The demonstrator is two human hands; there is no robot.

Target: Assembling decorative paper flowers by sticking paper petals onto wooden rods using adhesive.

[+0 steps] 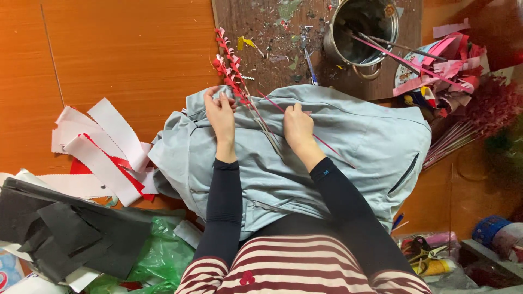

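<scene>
Red paper-leaf stem [231,68] between 2 hands [220,111], over grey jacket [354,136]

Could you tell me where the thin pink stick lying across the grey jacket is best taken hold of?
Probably the bare lower end of the pink stick, pinched from above: it lies flat on the grey jacket, beyond the right hand.

Red paper-leaf sprig [231,68] on thin stems, lying diagonally over grey jacket [348,136] w/ leafy tip up-left.

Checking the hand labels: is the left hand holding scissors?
No. The left hand grips a red paper-wrapped stem over the grey cloth; the scissors lie on the floor at lower right.
</scene>
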